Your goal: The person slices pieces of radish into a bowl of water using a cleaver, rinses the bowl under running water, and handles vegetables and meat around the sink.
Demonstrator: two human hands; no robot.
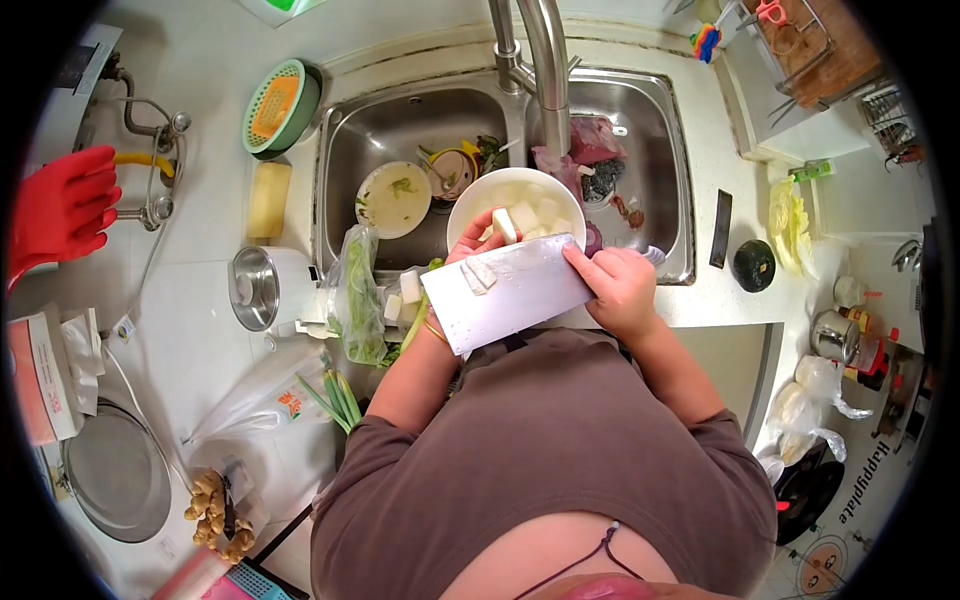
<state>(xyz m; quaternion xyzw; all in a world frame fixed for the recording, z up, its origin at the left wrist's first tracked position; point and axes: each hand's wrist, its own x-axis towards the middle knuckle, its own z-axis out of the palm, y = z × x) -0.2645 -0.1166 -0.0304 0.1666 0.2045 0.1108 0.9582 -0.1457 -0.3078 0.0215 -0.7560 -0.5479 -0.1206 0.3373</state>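
Observation:
My right hand (618, 288) is closed on a cleaver (530, 290), its broad blade lying flat and pointing left. Two thin pale slices (478, 275) stick to the blade. Behind the blade, partly hidden by it, my left hand (474, 238) is closed around a pale vegetable chunk (503, 226), over the near rim of a white bowl (456, 212). Inside the bowl lie several similar white chunks (545, 208); their exact kind I cannot make out. More white chunks (408, 287) sit by my left wrist.
The double sink's left basin (345, 140) holds a plate (393, 200) with scraps. A pink plastic bag (597, 140) lies in the right basin under the faucet (545, 60). Bagged greens (362, 300) and a metal pot (255, 288) stand left; a dark green round vegetable (754, 265) sits right.

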